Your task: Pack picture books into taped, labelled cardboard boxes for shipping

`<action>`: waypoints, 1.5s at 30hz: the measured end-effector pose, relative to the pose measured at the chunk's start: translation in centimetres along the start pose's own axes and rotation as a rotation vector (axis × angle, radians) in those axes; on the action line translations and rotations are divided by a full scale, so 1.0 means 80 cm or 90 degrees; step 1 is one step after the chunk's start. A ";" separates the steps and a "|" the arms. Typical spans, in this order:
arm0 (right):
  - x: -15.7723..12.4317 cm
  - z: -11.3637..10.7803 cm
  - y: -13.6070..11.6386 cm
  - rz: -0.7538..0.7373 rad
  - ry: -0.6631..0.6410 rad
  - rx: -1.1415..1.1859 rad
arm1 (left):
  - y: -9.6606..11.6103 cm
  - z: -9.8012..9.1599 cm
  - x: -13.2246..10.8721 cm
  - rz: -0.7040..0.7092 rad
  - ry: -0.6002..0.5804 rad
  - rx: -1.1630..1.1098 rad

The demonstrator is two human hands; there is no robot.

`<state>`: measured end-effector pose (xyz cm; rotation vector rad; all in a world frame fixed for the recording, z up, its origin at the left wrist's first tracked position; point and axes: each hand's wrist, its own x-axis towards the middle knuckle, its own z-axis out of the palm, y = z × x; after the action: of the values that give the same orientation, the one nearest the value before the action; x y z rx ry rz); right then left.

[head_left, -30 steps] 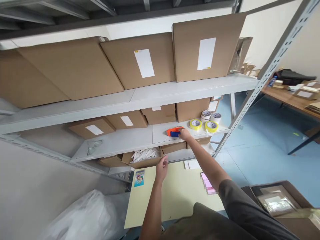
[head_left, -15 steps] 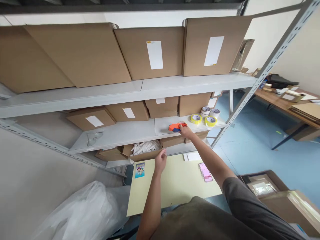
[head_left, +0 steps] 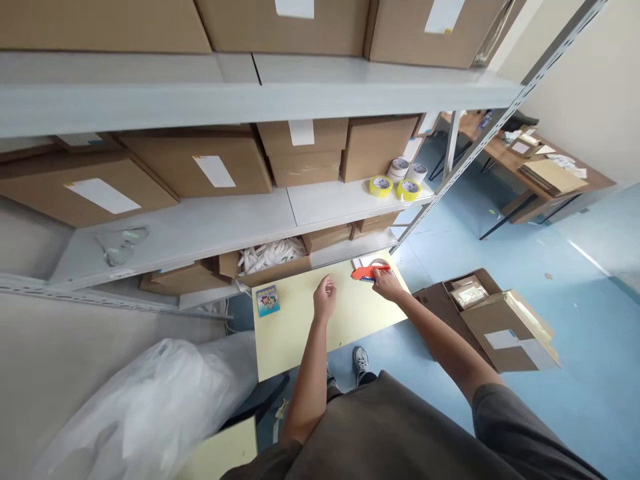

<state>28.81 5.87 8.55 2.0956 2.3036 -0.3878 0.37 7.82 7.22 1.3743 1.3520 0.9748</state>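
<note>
My right hand (head_left: 387,285) grips an orange and blue tape dispenser (head_left: 368,271) and holds it just above the far right part of a pale yellow table (head_left: 295,327). My left hand (head_left: 325,298) hovers over the middle of that table with its fingers loosely curled and nothing in them. A small colourful card (head_left: 267,300) lies on the table to the left of my left hand. Two yellow tape rolls (head_left: 394,187) and white tape rolls (head_left: 407,168) sit on the grey shelf (head_left: 210,223) above and behind the table.
The metal rack holds several brown cardboard boxes (head_left: 200,163) with white labels. An open box of white pieces (head_left: 270,255) sits on the lowest shelf. An open cardboard box (head_left: 493,320) lies on the blue floor at right. A white plastic bag (head_left: 145,407) is at lower left. A wooden desk (head_left: 540,177) stands far right.
My right hand lifted the tape dispenser off the shelf and brought it down to the yellow table. My view tilted downward. My left hand stayed over the table.
</note>
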 end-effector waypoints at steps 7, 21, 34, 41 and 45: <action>-0.035 0.129 0.028 0.096 -0.099 0.057 | -0.049 0.017 -0.046 -0.052 -0.018 0.062; -0.042 0.151 0.052 0.094 -0.066 0.178 | -0.036 0.071 -0.107 -0.083 0.009 0.134; 0.048 0.011 -0.143 -0.266 0.151 0.529 | 0.034 -0.081 -0.160 -0.004 0.249 0.154; 0.046 0.020 -0.337 -0.419 0.086 0.554 | -0.013 -0.231 -0.271 -0.082 0.485 0.135; 0.025 0.043 -0.465 -0.490 0.017 0.519 | -0.050 -0.320 -0.334 -0.128 0.597 0.109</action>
<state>-8.48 4.28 11.54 1.1907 3.2471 -1.5106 -27.33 -16.66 11.44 0.8633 2.2488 1.4669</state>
